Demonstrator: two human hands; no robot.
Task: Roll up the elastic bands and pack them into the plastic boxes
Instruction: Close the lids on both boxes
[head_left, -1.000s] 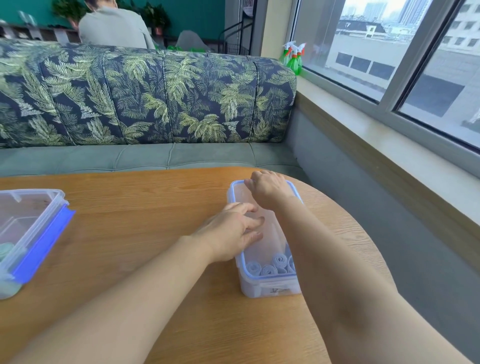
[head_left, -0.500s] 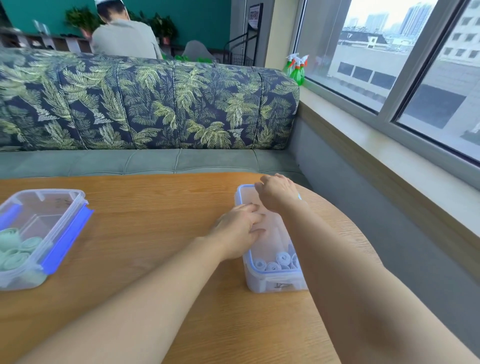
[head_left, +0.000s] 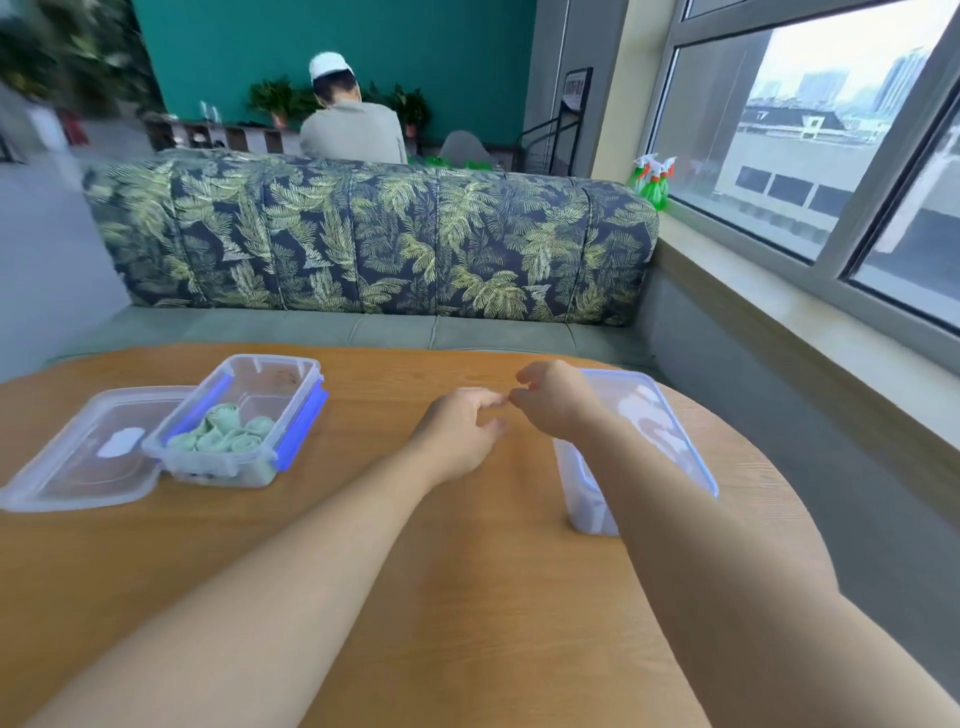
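A clear plastic box with a blue-rimmed lid (head_left: 655, 415) stands on the right of the round wooden table (head_left: 467, 597), its lid on and its contents blurred. My right forearm crosses its near left side. An open box (head_left: 291, 387) on the left holds several rolled green elastic bands (head_left: 228, 431). Its loose lid (head_left: 83, 462) lies flat beside it. My left hand (head_left: 460, 434) hovers over bare table between the boxes, fingers loosely spread and holding nothing. My right hand (head_left: 558, 400) is curled, fingertips together, just left of the lidded box.
A leaf-print sofa (head_left: 374, 239) runs behind the table. A person (head_left: 350, 127) sits beyond it, back turned. A window sill (head_left: 810, 332) with green spray bottles (head_left: 652, 179) lines the right side. The table's curved edge drops off close behind the lidded box.
Both hands have come off the lid of the right box and moved left over the table. The view has swung left and up, bringing the open box and its lid fully in.
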